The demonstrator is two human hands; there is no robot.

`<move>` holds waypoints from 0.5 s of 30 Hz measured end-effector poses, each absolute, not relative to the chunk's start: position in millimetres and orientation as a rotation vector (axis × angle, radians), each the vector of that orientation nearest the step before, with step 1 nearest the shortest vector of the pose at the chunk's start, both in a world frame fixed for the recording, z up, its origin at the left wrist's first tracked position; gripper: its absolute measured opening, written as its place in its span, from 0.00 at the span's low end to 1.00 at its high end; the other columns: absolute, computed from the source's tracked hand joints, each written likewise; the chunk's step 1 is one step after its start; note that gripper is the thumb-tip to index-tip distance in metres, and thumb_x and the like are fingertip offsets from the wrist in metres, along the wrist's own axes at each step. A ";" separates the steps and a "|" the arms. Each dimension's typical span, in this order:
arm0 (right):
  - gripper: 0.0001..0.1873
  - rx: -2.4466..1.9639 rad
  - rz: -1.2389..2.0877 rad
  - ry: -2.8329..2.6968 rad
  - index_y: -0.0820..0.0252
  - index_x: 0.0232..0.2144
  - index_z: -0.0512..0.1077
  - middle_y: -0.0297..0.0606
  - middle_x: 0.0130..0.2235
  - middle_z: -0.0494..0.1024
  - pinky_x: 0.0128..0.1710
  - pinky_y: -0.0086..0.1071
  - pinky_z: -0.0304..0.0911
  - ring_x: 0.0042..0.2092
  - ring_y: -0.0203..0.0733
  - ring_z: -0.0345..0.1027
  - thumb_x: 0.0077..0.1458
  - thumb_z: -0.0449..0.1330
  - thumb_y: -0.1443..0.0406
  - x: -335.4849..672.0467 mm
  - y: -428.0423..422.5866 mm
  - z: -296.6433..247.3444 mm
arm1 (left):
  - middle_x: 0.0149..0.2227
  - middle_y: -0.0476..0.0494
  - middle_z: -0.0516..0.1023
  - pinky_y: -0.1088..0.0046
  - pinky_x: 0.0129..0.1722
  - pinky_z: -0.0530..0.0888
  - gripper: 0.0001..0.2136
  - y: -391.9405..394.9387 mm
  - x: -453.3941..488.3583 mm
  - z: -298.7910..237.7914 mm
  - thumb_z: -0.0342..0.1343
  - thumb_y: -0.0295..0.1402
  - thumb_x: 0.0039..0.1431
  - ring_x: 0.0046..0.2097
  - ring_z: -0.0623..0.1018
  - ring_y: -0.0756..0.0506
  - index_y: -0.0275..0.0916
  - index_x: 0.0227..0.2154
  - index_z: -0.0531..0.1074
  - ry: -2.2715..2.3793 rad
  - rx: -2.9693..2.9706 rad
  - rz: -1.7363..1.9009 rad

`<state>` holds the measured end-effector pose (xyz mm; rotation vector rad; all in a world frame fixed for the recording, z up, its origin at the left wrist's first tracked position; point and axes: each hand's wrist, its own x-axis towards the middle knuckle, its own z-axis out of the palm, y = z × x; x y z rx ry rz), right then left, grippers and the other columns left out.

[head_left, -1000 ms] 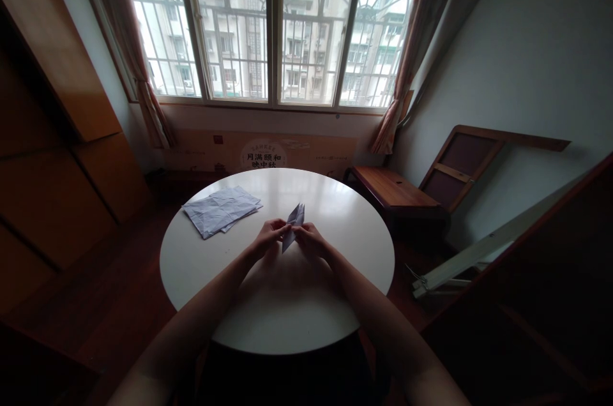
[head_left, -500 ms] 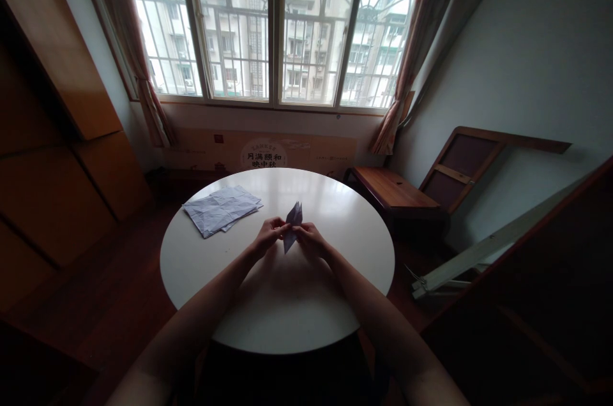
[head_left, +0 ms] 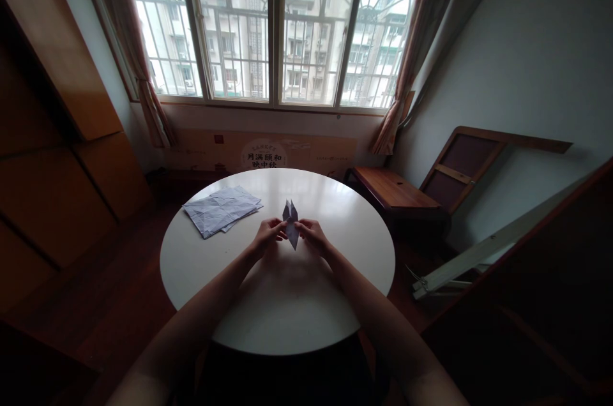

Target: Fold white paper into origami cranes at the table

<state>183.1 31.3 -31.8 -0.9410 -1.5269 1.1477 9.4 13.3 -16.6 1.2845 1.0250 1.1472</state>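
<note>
The folded paper (head_left: 292,235) is held over the middle of the counter (head_left: 287,326), between the two hands. Its left edge is pinched by the left hand (head_left: 267,232) and its right edge by the right hand (head_left: 311,235), so both are clamped on it. Two points are raised beyond the fingers, and one is aimed down between the hands; whether the counter is touched by that tip cannot be told. Left of the left hand and farther off, the sheets (head_left: 220,211) are laid with a corner at the rim, and are parted from the fingers by white surface. Right of the right hand, an open stretch is bounded by the curved rim, beyond which a bench (head_left: 395,187) is seen. On the near side, room is left between the forearms (head_left: 211,296), by which the rim is crossed.
</note>
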 end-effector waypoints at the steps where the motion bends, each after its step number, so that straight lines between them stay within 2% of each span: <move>1: 0.21 -0.943 1.151 -1.526 0.63 0.24 0.73 0.32 0.22 0.69 0.26 0.29 0.53 0.24 0.33 0.58 0.45 0.62 0.49 183.1 30.9 -31.4 | 0.25 0.44 0.76 0.74 0.28 0.70 0.17 13.3 9.2 -16.7 0.63 0.46 0.46 0.27 0.77 0.48 0.34 0.27 0.72 1.027 1.280 1.144; 15: 0.15 -0.987 1.205 -1.467 0.61 0.19 0.67 0.29 0.18 0.64 0.24 0.28 0.49 0.23 0.32 0.55 0.43 0.60 0.55 182.0 32.2 -34.9 | 0.22 0.46 0.74 0.73 0.27 0.70 0.13 14.6 10.2 -19.8 0.62 0.41 0.46 0.24 0.73 0.50 0.34 0.23 0.72 1.013 1.273 1.141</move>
